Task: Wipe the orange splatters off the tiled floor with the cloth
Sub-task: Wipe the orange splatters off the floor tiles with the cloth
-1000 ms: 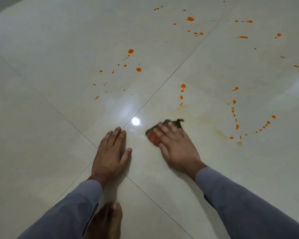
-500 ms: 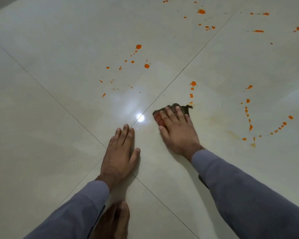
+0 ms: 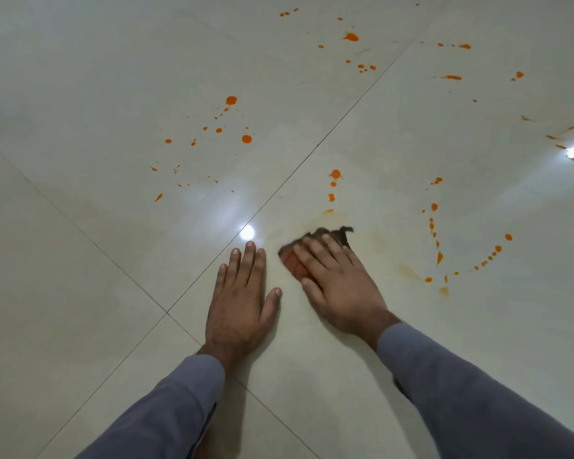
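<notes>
**Keep the cloth flat, work outward**

Nearest you, your left hand point(image 3: 242, 293) lies flat on the tiled floor point(image 3: 80, 293), fingers straight, holding nothing – just a brace, so keep weight there. Just beside it your right hand point(image 3: 337, 286) presses the cloth point(image 3: 332, 235) down w/ straight fingers, not curled round it; cloth sits under the fingertips, edge poking out ahead. Faint orange smears point(image 3: 408, 270) ring it, so fold to a clean face & go over them. Then push fwd to the short drip line point(image 3: 333, 185) just beyond, next the curved trail point(image 3: 461, 260) on the right. Farther splatters point(image 3: 232, 127) & the top-edge ones point(image 3: 352, 37) need you to shift up.
</notes>
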